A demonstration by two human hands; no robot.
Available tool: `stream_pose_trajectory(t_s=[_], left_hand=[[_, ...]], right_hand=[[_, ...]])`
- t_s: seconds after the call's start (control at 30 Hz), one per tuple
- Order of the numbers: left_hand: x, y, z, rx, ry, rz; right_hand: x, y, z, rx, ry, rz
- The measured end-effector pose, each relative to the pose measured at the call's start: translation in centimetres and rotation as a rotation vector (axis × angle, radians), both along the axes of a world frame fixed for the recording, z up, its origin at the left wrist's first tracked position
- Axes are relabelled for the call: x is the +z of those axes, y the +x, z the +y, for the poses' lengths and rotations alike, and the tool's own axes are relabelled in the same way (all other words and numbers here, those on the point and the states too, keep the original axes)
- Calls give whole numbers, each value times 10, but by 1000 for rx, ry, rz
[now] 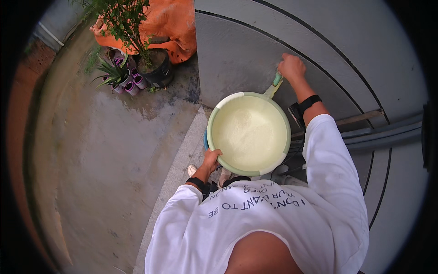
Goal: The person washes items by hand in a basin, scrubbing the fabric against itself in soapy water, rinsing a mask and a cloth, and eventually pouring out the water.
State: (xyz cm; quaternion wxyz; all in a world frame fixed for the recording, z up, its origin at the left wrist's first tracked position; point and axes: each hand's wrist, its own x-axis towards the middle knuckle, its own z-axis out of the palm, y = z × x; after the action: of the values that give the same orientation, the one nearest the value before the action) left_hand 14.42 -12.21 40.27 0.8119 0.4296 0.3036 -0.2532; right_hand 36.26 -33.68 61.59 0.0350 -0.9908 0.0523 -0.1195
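Note:
A round pale yellow-green plastic basin [249,132] is held in front of my body, its inside facing up towards me. Its rim has green and whitish sections. My left hand [212,159] grips the rim at the lower left, thumb over the edge. Beside the grey wall, my right hand [293,68] is closed around the upper end of a green handle [277,79]. A pale yellow-green piece [272,89] runs from that handle to the basin's rim; whether it is joined to the basin is not clear. My right fingertips are partly hidden.
Wooden and grey lengths [383,132] lie along the grey wall [236,51] at right. A blue edge [206,139] shows behind the basin. Potted plants [155,70] and an orange tarp [178,30] stand at upper left. The concrete ground [113,147] looks wet beside a stone ledge [178,164].

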Motion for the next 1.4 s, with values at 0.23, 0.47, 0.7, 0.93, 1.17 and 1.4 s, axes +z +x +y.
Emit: stream_pose_trajectory(t_s=[0.23, 0.47, 0.7, 0.93, 1.17, 1.4], left_hand=[[-12, -20, 57, 238, 153, -174], [10, -63, 182, 850, 38, -93], [-29, -49, 255, 1003, -751, -169], [-3, -9, 218, 586, -620, 43], [17, 25, 142, -10, 248, 47], [19, 36, 69, -203, 431, -115]], right_hand=[[-8, 14, -13, -154, -40, 78], [-20, 18, -25, -136, -103, 167], [-9, 21, -19, -188, -54, 242], [14, 10, 9, -280, -89, 178], [17, -3, 7, -325, -36, 162], [-11, -11, -3, -135, 27, 62]])
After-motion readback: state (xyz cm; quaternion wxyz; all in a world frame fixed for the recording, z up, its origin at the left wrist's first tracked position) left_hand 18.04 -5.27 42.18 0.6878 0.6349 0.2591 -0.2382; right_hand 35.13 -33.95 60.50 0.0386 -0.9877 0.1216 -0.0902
